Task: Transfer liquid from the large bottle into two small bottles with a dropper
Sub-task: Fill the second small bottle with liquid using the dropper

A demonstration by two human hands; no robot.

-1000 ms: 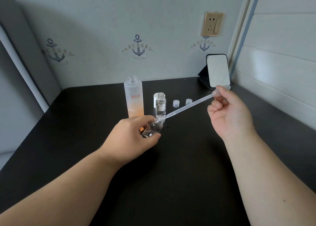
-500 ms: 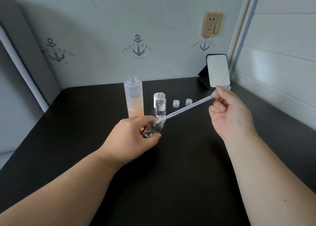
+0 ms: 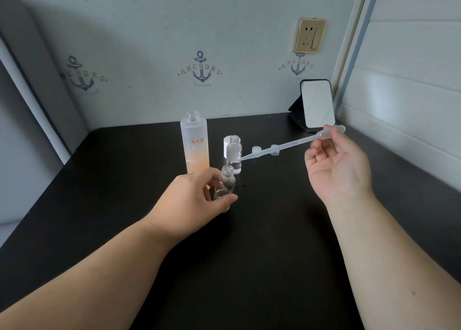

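Left hand: left hand [image 3: 197,195], centre of frame, wraps thumb and fingers around a small clear bottle [image 3: 225,183] standing uncapped on the black bench [image 3: 124,180].
Right hand: right hand [image 3: 336,165], right of centre, pinches the bulb end of a translucent plastic dropper [image 3: 287,146], tip angled down toward frame centre.
Dropper tip: hangs above and just behind the held bottle's mouth, in front of the second small bottle [image 3: 234,155]; not inside either neck.
Large bottle: frosted large bottle [image 3: 194,142], orange tint at its base, stands open just left of the small bottles.
Caps: two small caps [image 3: 256,150] sit behind the dropper stem; a white cap [image 3: 227,146] stands behind the second bottle.
Background: a mirror [image 3: 317,105] leans at upper right.
Handling: the dropper looks light and soft, so it likely bends; best held at the bulb, lightly, or liquid squirts early. The small bottles appear light, smooth and easy to tip, so gripping the body low seems wise.
Stage: liquid glints in both small bottles; levels are hard to judge.
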